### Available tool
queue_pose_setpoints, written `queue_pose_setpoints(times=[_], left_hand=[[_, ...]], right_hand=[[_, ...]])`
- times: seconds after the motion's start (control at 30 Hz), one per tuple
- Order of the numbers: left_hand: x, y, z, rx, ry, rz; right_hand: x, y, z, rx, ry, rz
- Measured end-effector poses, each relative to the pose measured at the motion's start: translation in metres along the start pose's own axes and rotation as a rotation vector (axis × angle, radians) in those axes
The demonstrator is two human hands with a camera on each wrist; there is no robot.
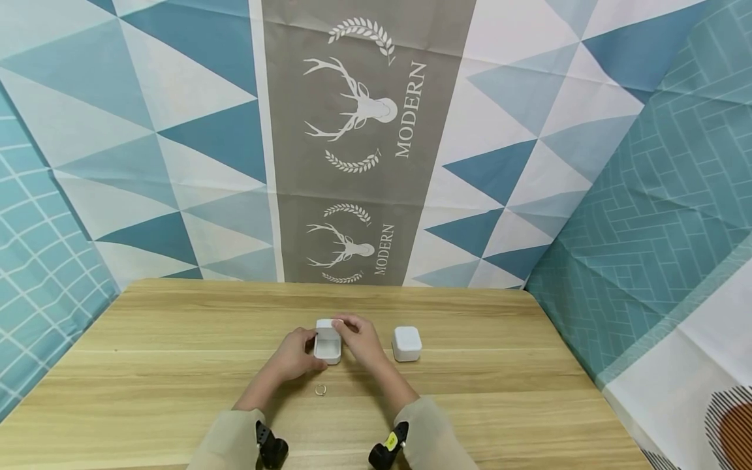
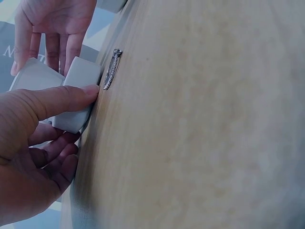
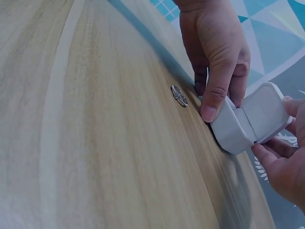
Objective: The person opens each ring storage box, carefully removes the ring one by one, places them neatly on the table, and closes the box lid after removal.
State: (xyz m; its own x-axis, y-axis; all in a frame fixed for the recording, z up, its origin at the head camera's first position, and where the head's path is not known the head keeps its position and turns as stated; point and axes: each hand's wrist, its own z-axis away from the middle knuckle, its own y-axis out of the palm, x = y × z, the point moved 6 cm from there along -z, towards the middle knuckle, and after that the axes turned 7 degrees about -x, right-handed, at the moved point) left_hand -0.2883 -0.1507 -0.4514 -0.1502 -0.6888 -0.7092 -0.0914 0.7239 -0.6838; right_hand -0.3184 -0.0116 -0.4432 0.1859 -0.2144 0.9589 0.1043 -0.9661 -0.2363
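Observation:
A small white hinged jewellery box [image 1: 327, 352] sits on the wooden table with its lid [image 3: 264, 112] raised. My left hand [image 1: 294, 354] grips the box's lower part from the left, the thumb against its near wall. From the right, my right hand [image 1: 361, 341] holds the lid between thumb and fingers. The head view shows a pale interior with no item visible in it. Nearer to me lies a ring-shaped piece of jewellery [image 1: 320, 390], set with small stones [image 2: 112, 70]; neither hand touches it.
A second white box [image 1: 407, 344], its lid down, stands to the right of my right hand. The wooden table [image 1: 499, 405] reaches back to a patterned cloth [image 1: 364, 130] hanging behind it. Cloth sheets also hang along both sides.

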Motion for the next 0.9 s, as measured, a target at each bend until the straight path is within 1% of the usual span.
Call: queue_pose_setpoints(times=[0.07, 0.17, 0.4, 0.5, 0.6, 0.9], left_hand=[[0.000, 0.001, 0.000, 0.001, -0.005, 0.003], [0.001, 0.002, 0.000, 0.003, -0.011, 0.007], [0.000, 0.001, 0.000, 0.008, -0.009, 0.007], [-0.002, 0.000, 0.000, 0.008, -0.008, 0.006], [-0.002, 0.000, 0.001, 0.012, -0.006, 0.002], [-0.002, -0.001, 0.001, 0.008, -0.004, 0.008]], right_hand=[[-0.008, 0.002, -0.003, -0.005, 0.010, 0.006], [-0.008, 0.001, -0.001, -0.008, 0.010, -0.003], [0.024, -0.004, 0.016, -0.003, -0.018, 0.000], [0.028, -0.005, 0.019, -0.001, -0.017, -0.005], [0.028, -0.005, 0.019, -0.001, -0.026, -0.016], [0.026, -0.005, 0.018, 0.005, -0.015, -0.028]])
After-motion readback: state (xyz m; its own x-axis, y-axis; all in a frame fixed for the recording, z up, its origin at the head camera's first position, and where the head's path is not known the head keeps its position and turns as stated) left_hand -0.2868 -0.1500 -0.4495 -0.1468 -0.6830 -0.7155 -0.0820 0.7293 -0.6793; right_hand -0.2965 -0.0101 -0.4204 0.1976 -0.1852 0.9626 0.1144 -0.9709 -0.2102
